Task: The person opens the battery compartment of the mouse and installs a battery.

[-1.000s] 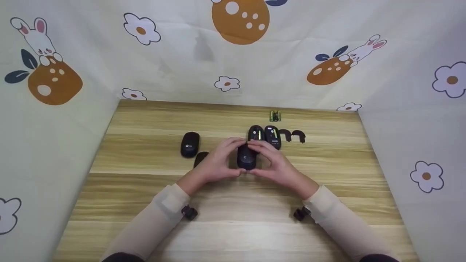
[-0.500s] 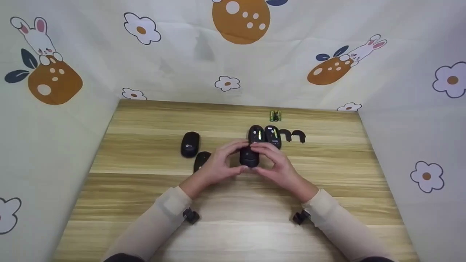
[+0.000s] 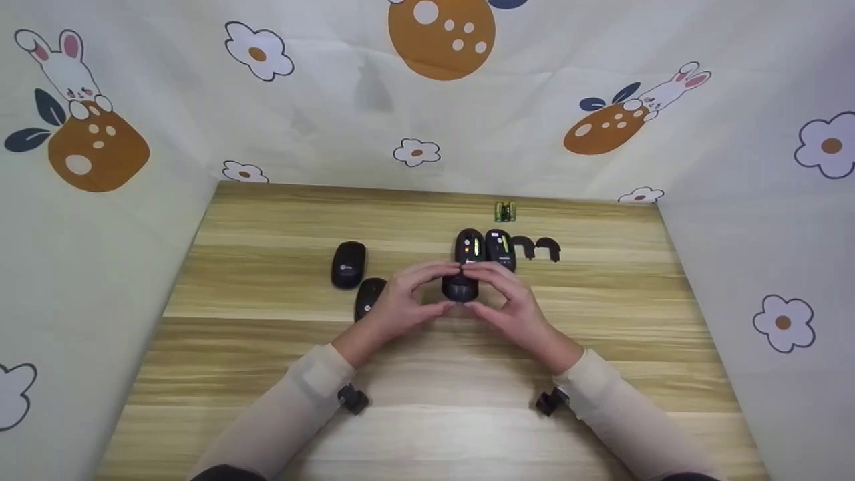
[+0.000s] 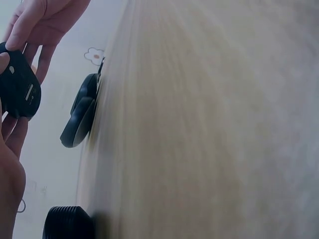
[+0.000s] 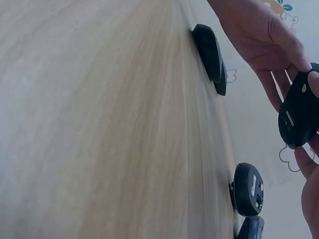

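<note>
Between both hands, off the table, is a black computer mouse (image 3: 461, 290). My left hand (image 3: 405, 294) grips it from the left, thumb at the near end and fingers at the far end. From the right, my right hand (image 3: 511, 298) holds it the same way. In the left wrist view the held mouse (image 4: 21, 87) shows its underside, with a small pale label. Just beyond the hands lie two upturned mice, one (image 3: 469, 244) with an orange light and a battery showing, the other (image 3: 500, 250) also with a battery showing.
Two black mice lie to the left, one (image 3: 349, 265) farther off and one (image 3: 369, 298) partly hidden by my left forearm. Two curved black covers (image 3: 524, 247) (image 3: 548, 249) lie right of the upturned mice. Loose batteries (image 3: 505, 212) sit near the table's back edge.
Both hands have shifted slightly right and away with the held mouse, which has tilted so it looks shorter from above. An orange light now shows on one upturned mouse.
</note>
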Demonstrator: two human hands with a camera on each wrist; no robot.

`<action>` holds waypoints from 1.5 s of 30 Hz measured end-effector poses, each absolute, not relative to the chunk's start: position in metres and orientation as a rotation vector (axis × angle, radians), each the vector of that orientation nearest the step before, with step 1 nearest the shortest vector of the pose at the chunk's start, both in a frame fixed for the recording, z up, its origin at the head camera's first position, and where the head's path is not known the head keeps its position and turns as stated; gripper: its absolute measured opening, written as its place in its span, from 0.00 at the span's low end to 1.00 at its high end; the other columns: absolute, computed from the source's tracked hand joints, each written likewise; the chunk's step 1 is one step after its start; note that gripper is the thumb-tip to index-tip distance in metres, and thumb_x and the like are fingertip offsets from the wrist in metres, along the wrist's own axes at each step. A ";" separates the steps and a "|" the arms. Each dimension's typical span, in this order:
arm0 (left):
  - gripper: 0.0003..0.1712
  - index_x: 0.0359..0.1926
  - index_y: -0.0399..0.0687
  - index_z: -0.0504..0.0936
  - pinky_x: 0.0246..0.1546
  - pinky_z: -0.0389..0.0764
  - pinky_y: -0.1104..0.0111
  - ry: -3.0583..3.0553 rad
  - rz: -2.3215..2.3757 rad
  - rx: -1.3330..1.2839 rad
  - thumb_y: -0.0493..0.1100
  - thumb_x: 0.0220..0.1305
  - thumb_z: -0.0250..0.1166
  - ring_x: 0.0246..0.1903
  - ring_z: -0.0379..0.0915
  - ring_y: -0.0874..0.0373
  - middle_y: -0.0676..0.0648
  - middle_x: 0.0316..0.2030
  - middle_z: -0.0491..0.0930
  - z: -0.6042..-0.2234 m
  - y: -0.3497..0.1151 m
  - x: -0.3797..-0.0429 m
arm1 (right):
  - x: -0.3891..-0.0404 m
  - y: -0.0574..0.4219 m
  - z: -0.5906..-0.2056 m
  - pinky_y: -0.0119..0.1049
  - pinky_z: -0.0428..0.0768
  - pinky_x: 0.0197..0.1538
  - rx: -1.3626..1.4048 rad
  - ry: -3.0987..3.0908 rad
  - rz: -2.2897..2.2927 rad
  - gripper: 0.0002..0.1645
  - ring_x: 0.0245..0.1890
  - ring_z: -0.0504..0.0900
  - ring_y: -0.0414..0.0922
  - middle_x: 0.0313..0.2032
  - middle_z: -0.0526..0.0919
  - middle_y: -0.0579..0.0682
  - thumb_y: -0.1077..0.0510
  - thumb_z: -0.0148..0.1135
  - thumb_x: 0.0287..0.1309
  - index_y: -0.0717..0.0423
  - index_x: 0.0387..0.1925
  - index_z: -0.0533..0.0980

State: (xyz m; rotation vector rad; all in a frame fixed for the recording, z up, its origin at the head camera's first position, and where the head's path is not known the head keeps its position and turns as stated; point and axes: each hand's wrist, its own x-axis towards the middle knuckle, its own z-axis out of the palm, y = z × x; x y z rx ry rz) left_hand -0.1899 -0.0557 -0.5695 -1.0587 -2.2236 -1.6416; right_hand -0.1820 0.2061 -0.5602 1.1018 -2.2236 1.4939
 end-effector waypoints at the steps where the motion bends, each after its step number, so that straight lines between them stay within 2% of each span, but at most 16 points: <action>1: 0.34 0.68 0.47 0.86 0.76 0.74 0.55 -2.221 -1.646 -1.050 0.35 0.61 0.83 0.71 0.78 0.48 0.48 0.69 0.83 -0.570 -0.055 -0.189 | -0.182 0.206 -0.560 0.49 0.76 0.76 1.102 -2.226 1.494 0.33 0.69 0.81 0.57 0.68 0.83 0.57 0.69 0.80 0.61 0.58 0.67 0.82; 9: 0.29 0.66 0.47 0.88 0.68 0.82 0.60 -2.228 -1.701 -1.008 0.39 0.64 0.82 0.66 0.82 0.50 0.48 0.65 0.86 -0.568 -0.053 -0.186 | -0.181 0.206 -0.561 0.47 0.76 0.76 1.079 -2.222 1.527 0.32 0.67 0.82 0.56 0.65 0.85 0.57 0.73 0.78 0.61 0.59 0.66 0.83; 14: 0.28 0.66 0.45 0.87 0.63 0.85 0.62 -2.229 -1.793 -0.980 0.37 0.65 0.81 0.64 0.83 0.50 0.46 0.65 0.86 -0.567 -0.052 -0.184 | -0.180 0.204 -0.562 0.43 0.77 0.75 1.029 -2.228 1.552 0.31 0.65 0.83 0.54 0.63 0.86 0.59 0.75 0.78 0.59 0.61 0.64 0.84; 18: 0.29 0.67 0.44 0.86 0.62 0.86 0.62 -2.222 -1.816 -0.981 0.34 0.65 0.80 0.63 0.84 0.49 0.45 0.65 0.85 -0.567 -0.052 -0.184 | -0.178 0.202 -0.562 0.41 0.77 0.74 0.985 -2.229 1.579 0.33 0.64 0.83 0.52 0.61 0.87 0.60 0.79 0.78 0.54 0.63 0.62 0.84; 23: 0.30 0.67 0.44 0.86 0.61 0.88 0.60 -2.229 -1.761 -0.989 0.29 0.64 0.79 0.62 0.85 0.49 0.45 0.64 0.86 -0.568 -0.051 -0.184 | -0.169 0.195 -0.548 0.39 0.78 0.72 0.958 -2.218 1.597 0.30 0.62 0.84 0.50 0.58 0.87 0.62 0.81 0.75 0.55 0.68 0.60 0.84; 29: 0.31 0.66 0.47 0.87 0.60 0.88 0.50 -2.244 -1.714 -0.981 0.29 0.63 0.79 0.62 0.84 0.51 0.47 0.63 0.87 -0.570 -0.051 -0.184 | -0.162 0.190 -0.533 0.35 0.84 0.64 0.981 -2.190 1.581 0.28 0.55 0.87 0.49 0.55 0.88 0.63 0.81 0.73 0.56 0.70 0.59 0.83; 31: 0.30 0.66 0.47 0.86 0.60 0.88 0.51 -2.246 -1.710 -0.981 0.30 0.65 0.79 0.62 0.84 0.53 0.48 0.63 0.87 -0.570 -0.051 -0.184 | -0.164 0.191 -0.539 0.36 0.86 0.61 0.974 -2.197 1.578 0.28 0.53 0.87 0.49 0.54 0.88 0.63 0.82 0.73 0.56 0.71 0.59 0.83; 37: 0.25 0.67 0.44 0.86 0.58 0.89 0.60 -2.271 -1.736 -0.951 0.39 0.71 0.77 0.58 0.86 0.53 0.47 0.62 0.88 -0.570 -0.050 -0.182 | -0.172 0.198 -0.562 0.42 0.91 0.49 0.926 -2.276 1.569 0.30 0.47 0.88 0.47 0.53 0.87 0.61 0.79 0.75 0.57 0.68 0.62 0.82; 45: 0.25 0.68 0.43 0.85 0.49 0.91 0.65 -2.307 -1.827 -0.895 0.39 0.73 0.76 0.55 0.86 0.52 0.43 0.60 0.88 -0.569 -0.050 -0.180 | -0.173 0.202 -0.565 0.37 0.91 0.47 0.924 -2.300 1.678 0.29 0.50 0.88 0.48 0.56 0.87 0.55 0.71 0.75 0.66 0.60 0.67 0.81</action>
